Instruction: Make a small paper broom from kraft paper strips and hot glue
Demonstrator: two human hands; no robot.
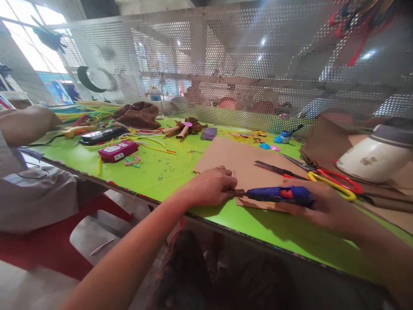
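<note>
My right hand (325, 206) is wrapped round a blue glue gun (277, 194) that lies level over the near edge of a brown cardboard sheet (238, 161). The gun's nozzle points left toward my left hand (211, 186). That hand rests on the cardboard's near left corner with its fingers curled tightly at the nozzle tip; what they pinch is too small to make out. Both hands sit over the green table (155, 172).
Scissors with red and yellow handles (332, 178) lie on the cardboard's right side. A white jar (374, 157) stands at far right. A pink box (118, 150), a black device (101, 134), pipe cleaners and brown cloth (138, 114) lie left. Another person's arm (27, 125) and a red stool (48, 245) are at left. A perforated metal screen (226, 64) backs the table.
</note>
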